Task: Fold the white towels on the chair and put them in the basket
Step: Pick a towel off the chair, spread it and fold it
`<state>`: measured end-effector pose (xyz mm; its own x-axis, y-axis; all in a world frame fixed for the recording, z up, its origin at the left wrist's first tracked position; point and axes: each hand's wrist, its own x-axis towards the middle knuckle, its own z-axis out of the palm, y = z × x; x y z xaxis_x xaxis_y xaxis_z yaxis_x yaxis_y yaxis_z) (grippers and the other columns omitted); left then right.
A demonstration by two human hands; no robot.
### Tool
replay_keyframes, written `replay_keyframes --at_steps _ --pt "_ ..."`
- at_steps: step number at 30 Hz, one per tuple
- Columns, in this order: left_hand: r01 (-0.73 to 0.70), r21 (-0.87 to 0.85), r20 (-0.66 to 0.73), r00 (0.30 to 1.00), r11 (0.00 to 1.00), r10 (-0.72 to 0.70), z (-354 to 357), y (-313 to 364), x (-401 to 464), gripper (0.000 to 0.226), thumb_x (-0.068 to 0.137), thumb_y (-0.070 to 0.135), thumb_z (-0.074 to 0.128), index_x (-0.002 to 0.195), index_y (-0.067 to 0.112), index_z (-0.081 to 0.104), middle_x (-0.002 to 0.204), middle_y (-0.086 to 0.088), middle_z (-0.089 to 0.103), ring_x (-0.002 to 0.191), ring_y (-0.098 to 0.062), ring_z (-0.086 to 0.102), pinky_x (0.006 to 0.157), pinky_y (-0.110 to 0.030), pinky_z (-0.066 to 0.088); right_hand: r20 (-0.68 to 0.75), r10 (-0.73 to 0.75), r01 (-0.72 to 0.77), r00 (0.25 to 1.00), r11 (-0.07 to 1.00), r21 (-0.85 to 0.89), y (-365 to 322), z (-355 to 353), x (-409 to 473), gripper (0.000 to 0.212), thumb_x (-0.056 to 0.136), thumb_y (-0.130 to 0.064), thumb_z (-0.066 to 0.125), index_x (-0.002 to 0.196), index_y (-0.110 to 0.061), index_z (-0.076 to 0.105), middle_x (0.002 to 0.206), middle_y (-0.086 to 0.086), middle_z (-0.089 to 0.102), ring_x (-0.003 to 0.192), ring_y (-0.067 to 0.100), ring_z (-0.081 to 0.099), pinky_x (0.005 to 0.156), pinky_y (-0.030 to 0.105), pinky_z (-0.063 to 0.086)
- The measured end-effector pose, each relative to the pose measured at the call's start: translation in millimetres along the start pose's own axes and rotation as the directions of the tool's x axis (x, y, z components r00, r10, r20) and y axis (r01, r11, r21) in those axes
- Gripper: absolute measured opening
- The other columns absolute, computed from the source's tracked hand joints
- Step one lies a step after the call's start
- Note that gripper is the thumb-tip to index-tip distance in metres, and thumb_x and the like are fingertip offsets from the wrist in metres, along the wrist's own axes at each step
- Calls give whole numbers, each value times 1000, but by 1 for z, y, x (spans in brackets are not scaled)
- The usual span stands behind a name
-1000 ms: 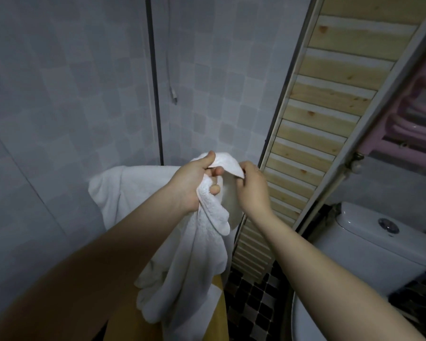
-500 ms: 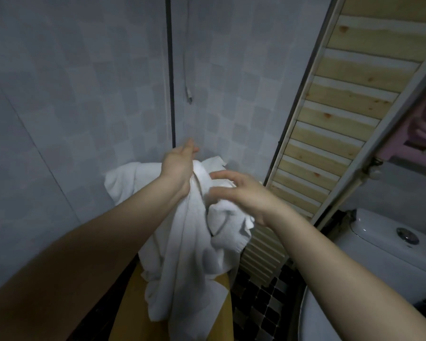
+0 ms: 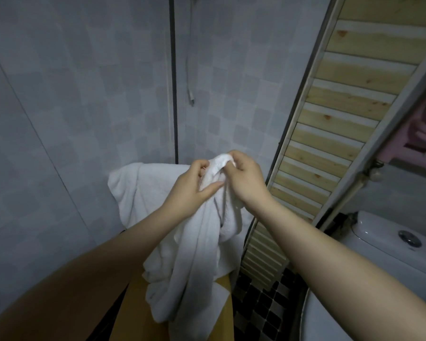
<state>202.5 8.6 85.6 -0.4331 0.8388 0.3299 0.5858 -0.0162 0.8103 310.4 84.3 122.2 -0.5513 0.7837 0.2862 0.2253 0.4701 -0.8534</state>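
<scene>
Tiled bathrm: left hand (image 3: 190, 185) & right hand (image 3: 246, 179) both pinch white towel (image 3: 194, 254) edge above chair (image 3: 225, 313).

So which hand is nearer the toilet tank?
Right. The right hand grips the towel on the side toward the toilet tank; the left hand holds it farther away.

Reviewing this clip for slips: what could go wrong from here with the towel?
Both the left hand and right hand pinch only one bunched end of the white towel; the rest hangs crumpled and may fold unevenly. Lifting it could also drag the second towel off the chair back.
</scene>
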Motion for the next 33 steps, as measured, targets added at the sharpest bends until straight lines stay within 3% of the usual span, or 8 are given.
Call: replay_keyframes --at_steps 3,8,19,24,27,29,31,33 --pt "-86 61 -56 994 994 89 -3 2 -4 29 94 28 48 122 22 53 109 7 64 95 -9 59 75 -8 41 -4 32 -30 999 976 214 -4 2 4 23 94 -8 39 81 -17 56 86 9 63 84 22 60 77 35 48" --pt "-145 336 -87 979 931 184 -6 -2 -3 44 94 12 37 137 20 42 127 -6 57 108 -24 57 86 -36 47 20 59 -63 998 916 397 -9 7 3 28 94 -4 37 80 -21 54 74 1 61 71 13 59 69 28 48" --pt "54 604 23 996 795 -86 -15 -41 -11 31 94 17 37 123 7 42 113 -12 54 87 -30 56 67 -39 45 -57 128 -85 990 875 476 -11 1 14 25 97 -10 36 84 -22 53 77 -1 59 71 10 58 63 22 49" --pt "184 657 -97 982 731 -161 -23 -50 -7 39 100 34 30 98 1 52 87 -15 62 76 -29 57 62 -34 38 -124 209 -124 970 866 485 -10 5 28 22 97 -13 36 92 -20 55 84 3 61 79 17 59 73 33 49" --pt "471 58 -230 864 880 -447 -38 -31 -2 46 97 38 40 97 -3 62 92 -17 66 91 -33 62 71 -29 42 -136 206 -146 969 921 361 -2 11 34 20 94 -19 46 112 -19 55 104 3 61 97 20 57 89 35 47" --pt "525 -412 -81 793 745 -603 -47 -6 6 38 94 36 49 105 2 64 86 -11 67 80 -22 65 63 -20 50 -104 157 -135 982 972 191 -1 11 34 35 90 -21 55 125 -25 50 109 -5 55 103 17 53 94 33 45" --pt "524 -637 121 792 565 -598 -54 19 15 30 94 28 50 95 3 66 75 -14 67 53 -9 61 48 -14 47 -62 92 -84 994 990 117 -3 14 30 34 88 -15 57 119 -28 54 98 -15 55 100 15 55 95 34 47" --pt "510 -790 282 795 340 -538 -59 37 28 36 95 26 46 73 4 63 57 -11 65 48 -12 59 52 -20 50 -26 70 -65 997 985 162 -9 20 23 20 88 -8 54 97 -25 61 88 -19 56 89 9 57 84 29 49"
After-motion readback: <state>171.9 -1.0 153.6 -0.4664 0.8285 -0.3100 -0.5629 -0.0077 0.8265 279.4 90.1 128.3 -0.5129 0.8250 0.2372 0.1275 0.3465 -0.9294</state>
